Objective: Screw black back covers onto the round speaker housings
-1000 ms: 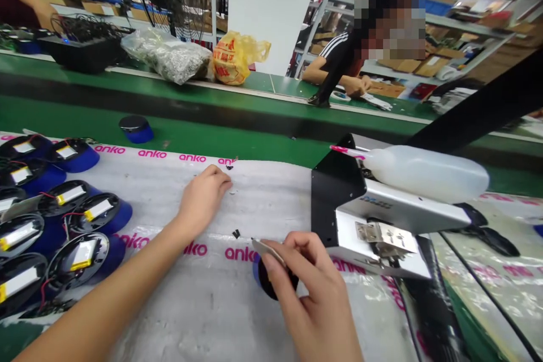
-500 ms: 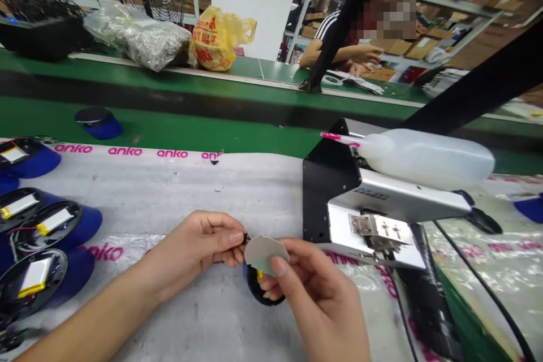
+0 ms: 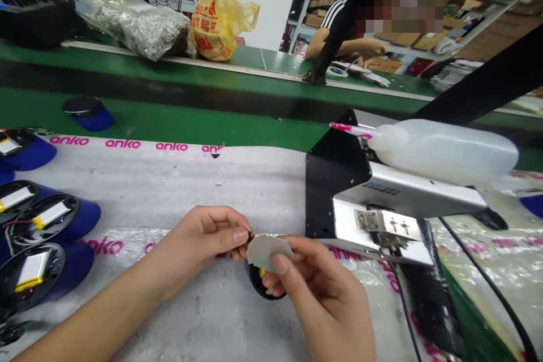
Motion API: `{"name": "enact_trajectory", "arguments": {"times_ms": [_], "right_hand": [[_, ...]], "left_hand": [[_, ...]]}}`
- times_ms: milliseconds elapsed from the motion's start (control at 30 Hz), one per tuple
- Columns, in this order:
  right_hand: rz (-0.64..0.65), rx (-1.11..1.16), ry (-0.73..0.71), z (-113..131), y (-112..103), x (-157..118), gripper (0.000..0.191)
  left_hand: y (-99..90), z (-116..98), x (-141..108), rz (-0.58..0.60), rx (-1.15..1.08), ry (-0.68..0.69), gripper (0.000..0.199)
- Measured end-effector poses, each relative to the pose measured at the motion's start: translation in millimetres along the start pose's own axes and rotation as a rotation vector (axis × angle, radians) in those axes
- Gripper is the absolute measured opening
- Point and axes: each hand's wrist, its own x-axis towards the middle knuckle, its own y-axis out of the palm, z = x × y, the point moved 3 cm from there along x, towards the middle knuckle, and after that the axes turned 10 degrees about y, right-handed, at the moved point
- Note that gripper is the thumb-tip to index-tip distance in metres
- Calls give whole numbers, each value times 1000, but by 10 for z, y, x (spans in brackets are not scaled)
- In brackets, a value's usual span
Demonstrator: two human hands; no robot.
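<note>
Between the thumb and fingers of my right hand (image 3: 324, 291) is a thin, pale grey disc (image 3: 265, 250) with part of its edge cut off. My left hand (image 3: 216, 237) pinches a small dark piece (image 3: 250, 235) right at the disc's left edge; its kind is too small to tell. Behind and below my right fingers sits a blue-and-black round housing (image 3: 258, 283) with a bit of yellow inside, mostly hidden by the disc and the hand.
Several blue housings with white battery packs (image 3: 34, 268) stand at the left. A black-and-silver machine (image 3: 339, 192) is at the right, a translucent bottle (image 3: 449, 144) lying on top. A lone blue housing (image 3: 89, 114) rests farther back. Across the bench a person (image 3: 365, 48) works.
The view has shifted slightly, so the machine sits a little farther right. Both hands keep the same hold, with the disc and the dark piece still close together.
</note>
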Motion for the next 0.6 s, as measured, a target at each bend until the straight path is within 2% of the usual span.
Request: {"name": "enact_trajectory", "arguments": {"times_ms": [100,167,233,333,433,600], "right_hand": [[-49,-102,-85,9,-33,-13,4],[8,-233,-189,35,-27,-22,10],[63,-291,-224,53,-7,-27,12],[-26,-161,-89,57,21,-30,5],[-135,-6,51,58,82,-54,11],[-167,54,85,79,154,-81,15]], "left_hand": [[-1,-78,-17,-26,168,49,8],[3,-109,-27,-46,252,54,10],[7,-111,-32,-55,281,65,12],[10,-62,-33,-84,230,76,12],[27,1,-31,-153,154,59,14],[125,54,-36,-191,-105,20,25]]}}
